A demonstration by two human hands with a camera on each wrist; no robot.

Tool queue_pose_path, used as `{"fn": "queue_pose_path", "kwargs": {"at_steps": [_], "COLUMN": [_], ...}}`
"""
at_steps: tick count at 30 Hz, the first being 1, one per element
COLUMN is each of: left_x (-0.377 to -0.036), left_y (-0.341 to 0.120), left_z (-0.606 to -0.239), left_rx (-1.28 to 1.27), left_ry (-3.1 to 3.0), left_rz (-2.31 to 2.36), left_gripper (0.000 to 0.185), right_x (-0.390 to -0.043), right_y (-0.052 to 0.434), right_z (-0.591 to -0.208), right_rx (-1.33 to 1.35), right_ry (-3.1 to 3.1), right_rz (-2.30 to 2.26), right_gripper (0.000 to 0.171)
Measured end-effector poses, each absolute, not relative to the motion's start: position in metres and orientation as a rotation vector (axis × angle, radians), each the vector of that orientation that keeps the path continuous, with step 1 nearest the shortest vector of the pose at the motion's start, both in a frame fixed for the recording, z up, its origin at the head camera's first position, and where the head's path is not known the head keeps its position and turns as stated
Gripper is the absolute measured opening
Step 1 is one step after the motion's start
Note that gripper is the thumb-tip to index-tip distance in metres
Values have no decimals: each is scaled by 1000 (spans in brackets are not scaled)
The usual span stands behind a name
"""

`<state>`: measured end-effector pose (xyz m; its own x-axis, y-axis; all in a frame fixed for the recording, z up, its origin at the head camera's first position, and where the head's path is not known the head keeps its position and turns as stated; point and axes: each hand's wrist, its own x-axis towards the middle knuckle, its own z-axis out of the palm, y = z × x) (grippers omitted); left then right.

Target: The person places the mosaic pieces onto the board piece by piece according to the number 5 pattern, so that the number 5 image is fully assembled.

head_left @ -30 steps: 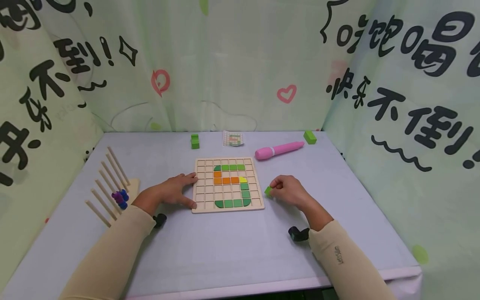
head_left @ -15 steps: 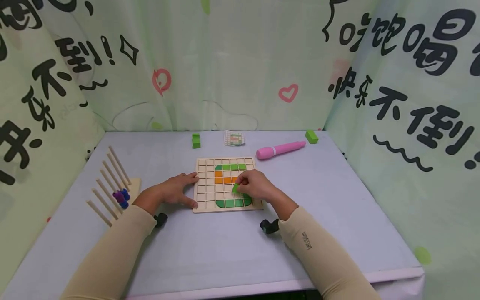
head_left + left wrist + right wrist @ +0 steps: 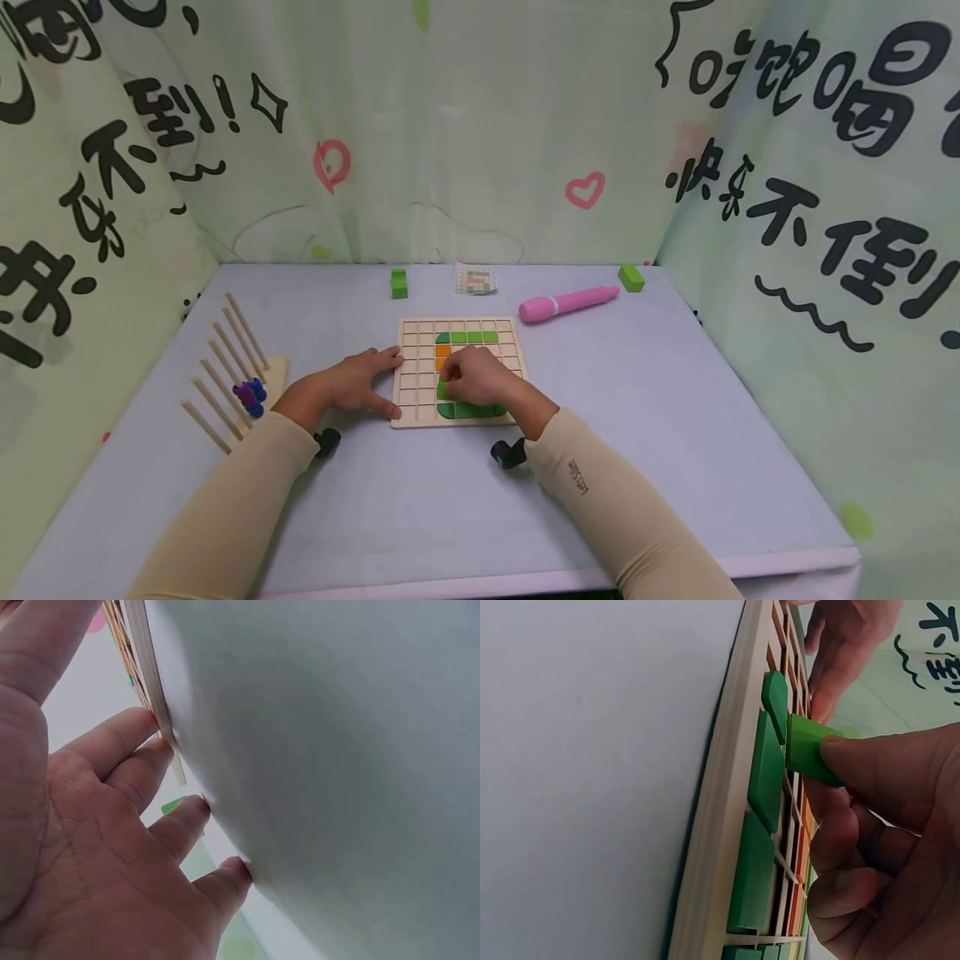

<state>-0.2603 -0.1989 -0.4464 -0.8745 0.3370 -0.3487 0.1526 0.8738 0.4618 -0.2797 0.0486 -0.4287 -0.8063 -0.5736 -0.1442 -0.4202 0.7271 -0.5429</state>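
Note:
A wooden grid board (image 3: 417, 379) lies on the table, with green and orange blocks in some of its squares. My right hand (image 3: 486, 379) is over the board and pinches a light green block (image 3: 804, 748) between thumb and fingers. In the right wrist view that block stands at the grid, just behind the front row of dark green blocks (image 3: 768, 776). My left hand (image 3: 348, 385) rests against the board's left edge, thumb and fingers spread. Fingertips (image 3: 161, 746) touch the board's side in the left wrist view. My right hand hides squares in the board's middle.
Left of the board stands a pegged wooden rack (image 3: 276, 379) with purple and blue beads (image 3: 251, 396). Behind the board are stacked green blocks (image 3: 399, 284), a printed pattern card (image 3: 476, 279), a pink stick (image 3: 568, 305) and another green block (image 3: 631, 278).
My right hand has carried the light green block leftward from beside the board to over its middle. My left hand stays at the left edge. The head view has shifted slightly.

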Motion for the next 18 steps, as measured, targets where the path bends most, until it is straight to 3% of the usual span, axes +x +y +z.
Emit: {"fn": "queue_pose_path", "kwargs": {"at_steps": [18], "left_x": [-262], "left_y": [-196], "left_z": [-444], "left_rx": [329], "left_ry": [2608], "left_rz": [611], "left_gripper": [104], "right_x": [-269], "right_y": [39], "right_z": [-429], "right_rx": [-736], "right_ry": [2735], "right_rz": [-525], "right_gripper": [9]}}
